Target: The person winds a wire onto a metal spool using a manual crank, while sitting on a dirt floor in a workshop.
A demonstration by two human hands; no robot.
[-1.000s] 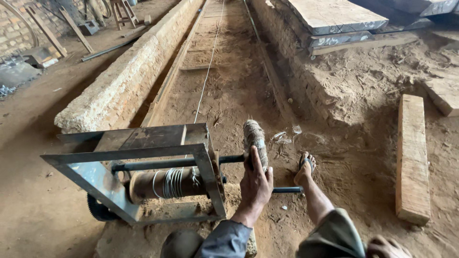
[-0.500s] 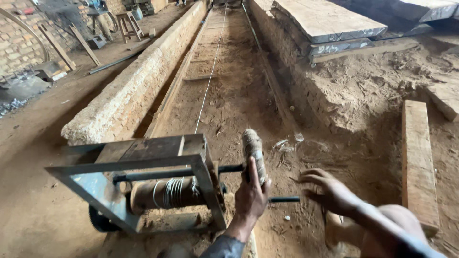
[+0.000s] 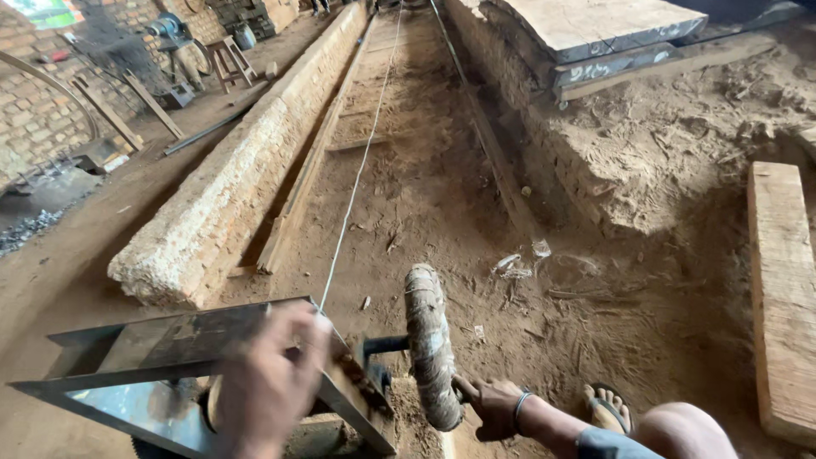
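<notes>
A rope-wrapped crank wheel [image 3: 427, 340] stands on a shaft beside a steel winch frame [image 3: 153, 340] at the bottom of the view. My right hand [image 3: 497, 408], with a band on its wrist, is closed on the wheel's lower edge where its handle is. My left hand [image 3: 268, 374] is blurred and hangs over the top of the frame; whether it touches the frame is unclear. A thin taut cable [image 3: 357, 178] runs from the winch straight away down a sandy trench. My sandalled foot [image 3: 608, 408] and my knee [image 3: 680, 433] are at the lower right.
A low brick wall [image 3: 246, 178] lines the trench on the left, a crumbling earth bank [image 3: 595, 170] on the right. A thick wooden plank [image 3: 782, 289] lies at the right edge. Stone slabs [image 3: 595, 34] are stacked at the back right, and a stool [image 3: 228, 59] and scrap at the back left.
My left hand has left the wheel and swung left over the frame. My right hand, free and spread before, now holds the wheel's lower edge. The view has tilted up along the trench.
</notes>
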